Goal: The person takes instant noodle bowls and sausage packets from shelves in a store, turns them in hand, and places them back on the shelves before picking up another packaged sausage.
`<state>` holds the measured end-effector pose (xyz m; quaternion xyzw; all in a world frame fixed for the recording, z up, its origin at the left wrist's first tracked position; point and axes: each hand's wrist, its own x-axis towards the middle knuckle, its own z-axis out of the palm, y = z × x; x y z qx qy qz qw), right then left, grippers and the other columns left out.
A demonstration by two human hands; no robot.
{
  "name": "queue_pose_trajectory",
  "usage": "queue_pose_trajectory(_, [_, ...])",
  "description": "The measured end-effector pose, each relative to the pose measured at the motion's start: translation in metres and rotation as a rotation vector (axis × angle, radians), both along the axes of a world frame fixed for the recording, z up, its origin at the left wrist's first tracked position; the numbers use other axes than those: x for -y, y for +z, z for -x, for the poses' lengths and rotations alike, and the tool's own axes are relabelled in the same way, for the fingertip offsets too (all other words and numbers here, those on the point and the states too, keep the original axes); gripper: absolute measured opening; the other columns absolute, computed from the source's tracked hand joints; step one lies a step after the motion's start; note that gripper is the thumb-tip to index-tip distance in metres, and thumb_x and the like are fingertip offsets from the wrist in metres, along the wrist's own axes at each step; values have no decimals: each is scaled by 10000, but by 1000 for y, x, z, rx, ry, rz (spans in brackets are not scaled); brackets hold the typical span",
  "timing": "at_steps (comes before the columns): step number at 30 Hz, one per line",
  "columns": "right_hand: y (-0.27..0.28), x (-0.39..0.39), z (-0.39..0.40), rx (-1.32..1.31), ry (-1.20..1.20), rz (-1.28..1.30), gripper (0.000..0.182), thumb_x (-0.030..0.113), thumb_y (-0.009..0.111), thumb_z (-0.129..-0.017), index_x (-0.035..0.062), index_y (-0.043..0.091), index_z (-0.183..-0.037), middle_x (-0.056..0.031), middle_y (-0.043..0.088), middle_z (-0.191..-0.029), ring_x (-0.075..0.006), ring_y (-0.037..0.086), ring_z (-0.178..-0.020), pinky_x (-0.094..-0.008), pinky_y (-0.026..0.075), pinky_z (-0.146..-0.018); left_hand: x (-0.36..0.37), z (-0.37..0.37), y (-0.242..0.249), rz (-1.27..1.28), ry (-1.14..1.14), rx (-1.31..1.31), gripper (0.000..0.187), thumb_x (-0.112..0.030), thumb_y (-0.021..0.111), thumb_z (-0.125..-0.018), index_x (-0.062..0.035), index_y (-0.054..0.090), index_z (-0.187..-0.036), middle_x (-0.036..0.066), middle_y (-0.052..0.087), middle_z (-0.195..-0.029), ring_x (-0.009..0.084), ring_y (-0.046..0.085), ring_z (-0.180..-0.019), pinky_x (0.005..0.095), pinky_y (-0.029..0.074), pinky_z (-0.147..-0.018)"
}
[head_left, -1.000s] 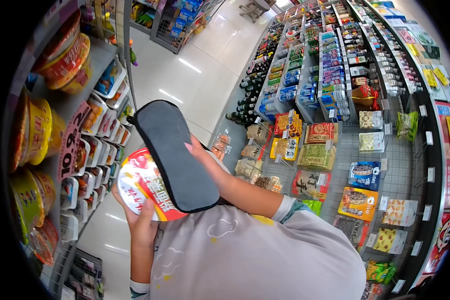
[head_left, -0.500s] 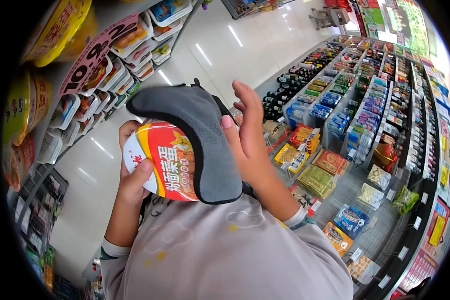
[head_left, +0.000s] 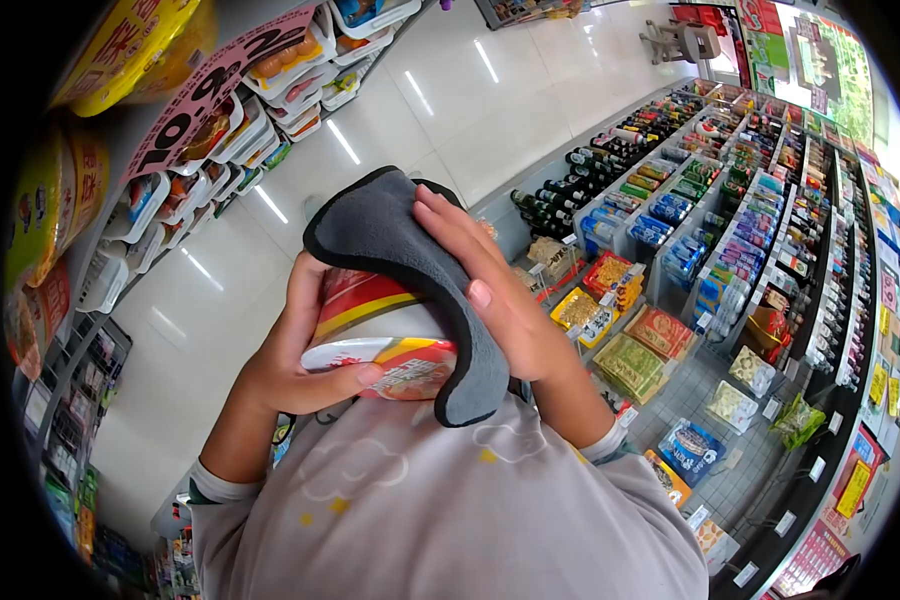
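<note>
My left hand grips a red, yellow and white instant noodle bowl held in front of my chest, its lid edge turned toward me. My right hand lies flat on a grey cloth and presses it over the bowl's top and right side. The cloth drapes down past the bowl's lower right edge and hides much of the bowl.
Shelves of noodle bowls and trays with a pink price sign stand at the left. A rack of snack bags and bottled drinks runs along the right. A white tiled aisle floor lies between them.
The bowl has tipped so its lid faces down toward me instead of up. My right hand has spread the cloth over the bowl's side and my left hand has shifted underneath.
</note>
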<state>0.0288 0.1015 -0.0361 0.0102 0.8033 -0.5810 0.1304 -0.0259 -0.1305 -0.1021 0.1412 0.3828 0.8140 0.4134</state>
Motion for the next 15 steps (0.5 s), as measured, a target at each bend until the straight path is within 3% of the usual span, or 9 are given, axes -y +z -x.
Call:
queue_pose_trajectory(5, [2, -3, 34, -70, 142, -11, 484, 243, 465, -1010, -3, 509, -1425, -229, 446, -1506, -397, 363, -1434, -463, 244, -1186, 7, 10, 6, 102, -49, -98, 862, -122, 759, -829, 39, 243, -1501, 178, 393, -1479, 241, 387, -1394, 386, 313, -1151])
queue_pose_trajectory(7, [-1, -2, 44, -113, 212, -21, 451, 227, 499, -999, 2, 558, -1385, -225, 501, -1467, -394, 407, -1407, -464, 272, -1175, 14, 19, 7, 277, -288, -176, 764, -118, 756, -846, 49, 334, -1462, 168, 474, -1430, 220, 467, -1333, 377, 368, -1118])
queue_pose_trajectory(8, [-3, 1, 47, -108, 222, 25, 419, 218, 521, -990, 6, 595, -1344, -216, 541, -1429, -388, 438, -1381, -461, 295, -1161, 15, 21, 11, 326, -304, -212, 652, -97, 754, -854, 40, 431, -1403, 146, 559, -1347, 199, 545, -1244, 372, 420, -1074])
queue_pose_trajectory(9, [-5, 4, 49, -103, 233, 73, 388, 208, 543, -982, 10, 632, -1303, -208, 581, -1392, -382, 470, -1356, -459, 319, -1148, 17, 21, 11, 329, -308, -214, 652, -97, 754, -854, 40, 431, -1403, 146, 559, -1347, 199, 545, -1244, 372, 420, -1074])
queue_pose_trajectory(12, [-14, 5, 36, -73, 222, 100, 382, 220, 498, -998, 26, 646, -1292, -181, 588, -1397, -362, 484, -1344, -445, 330, -1144, 19, 17, 13, 367, -347, 116, 581, -106, 764, -855, 15, 501, -1358, 120, 608, -1281, 196, 572, -1208, 359, 438, -1058])
queue_pose_trajectory(13, [-18, 4, 29, -40, 198, 130, 386, 222, 484, -1001, 30, 645, -1294, -172, 587, -1400, -360, 492, -1336, -442, 328, -1145, 21, 17, 10, 373, -348, 119, 581, -106, 764, -855, 15, 501, -1358, 120, 608, -1281, 196, 572, -1208, 359, 438, -1058])
queue_pose_trajectory(15, [-20, 1, 21, -38, 175, 120, 415, 255, 438, -1007, 29, 646, -1287, -172, 592, -1394, -357, 494, -1333, -452, 312, -1154, 24, 8, -4, 258, -293, 317, 668, -161, 789, -841, 19, 458, -1392, 124, 585, -1318, 208, 558, -1227, 365, 437, -1062])
